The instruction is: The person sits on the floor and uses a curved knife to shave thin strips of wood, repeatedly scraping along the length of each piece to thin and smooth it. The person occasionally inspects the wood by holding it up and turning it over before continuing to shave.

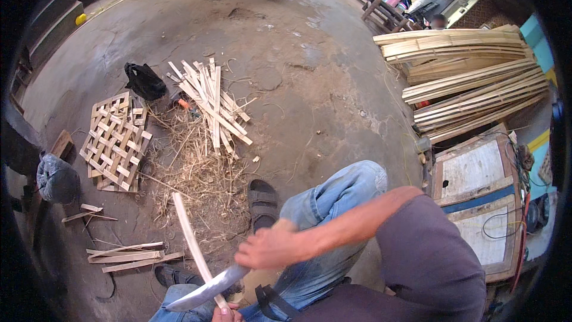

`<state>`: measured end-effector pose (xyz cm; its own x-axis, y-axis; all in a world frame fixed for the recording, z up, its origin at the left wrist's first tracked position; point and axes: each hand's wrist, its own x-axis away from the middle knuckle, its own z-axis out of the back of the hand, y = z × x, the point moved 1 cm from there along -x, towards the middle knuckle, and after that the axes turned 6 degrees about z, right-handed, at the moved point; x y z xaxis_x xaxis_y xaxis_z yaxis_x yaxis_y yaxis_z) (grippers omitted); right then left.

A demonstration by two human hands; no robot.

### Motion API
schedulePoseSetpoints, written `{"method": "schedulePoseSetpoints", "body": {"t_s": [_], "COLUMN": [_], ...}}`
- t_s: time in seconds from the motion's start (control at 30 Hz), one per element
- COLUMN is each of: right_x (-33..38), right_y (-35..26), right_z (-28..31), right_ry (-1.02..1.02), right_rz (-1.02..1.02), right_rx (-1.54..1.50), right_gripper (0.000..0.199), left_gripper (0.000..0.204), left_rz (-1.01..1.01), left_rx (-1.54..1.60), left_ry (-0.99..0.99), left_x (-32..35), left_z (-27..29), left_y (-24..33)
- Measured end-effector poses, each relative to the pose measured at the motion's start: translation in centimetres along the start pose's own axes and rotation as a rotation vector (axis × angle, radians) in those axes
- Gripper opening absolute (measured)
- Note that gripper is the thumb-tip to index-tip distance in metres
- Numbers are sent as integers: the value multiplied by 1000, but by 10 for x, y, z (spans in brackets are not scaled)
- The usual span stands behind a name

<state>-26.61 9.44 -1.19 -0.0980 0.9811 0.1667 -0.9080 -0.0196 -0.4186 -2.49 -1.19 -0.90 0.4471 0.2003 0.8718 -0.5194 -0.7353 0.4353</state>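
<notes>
Our left hand [225, 313] pinches the bamboo strip [189, 235] over our lap; our right hand [268, 249] grips the curved knife [205, 289]. We judge this strip partly shaved; split strips [211, 107] lie piled mid-floor beside 1 woven mat [113, 143].

A pale, slim bamboo strip [192, 240] stands tilted, top leaning left, over the straw-littered floor, its lower end crossed by a broad curved grey blade [205, 291] lying nearly flat, tip pointing lower left.
</notes>
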Motion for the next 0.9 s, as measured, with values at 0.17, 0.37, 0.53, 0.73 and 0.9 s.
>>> {"method": "schedulePoseSetpoints", "body": {"t_s": [0.17,0.37,0.53,0.73,0.9], "right_x": [-13,-13,-12,11,-3], "right_y": [77,79,75,-38,28], "right_z": [44,38,60,-3,17], "right_ry": [258,108,330,-38,85], "right_rz": [-465,-217,-306,142,-254], "right_rx": [-152,154,-60,-143,-132], "right_gripper": [24,34,37,17,14], "left_gripper": [21,42,47,28,42], "left_rz": [-23,-225,-151,51,-78], "left_rx": [-53,-270,-223,-102,-307], "left_ry": [-16,98,-12,102,-65], "left_x": [0,4,6,-8,16], "left_z": [2,-11,-9,6,6], "left_y": [2,3,8,8,10]}}
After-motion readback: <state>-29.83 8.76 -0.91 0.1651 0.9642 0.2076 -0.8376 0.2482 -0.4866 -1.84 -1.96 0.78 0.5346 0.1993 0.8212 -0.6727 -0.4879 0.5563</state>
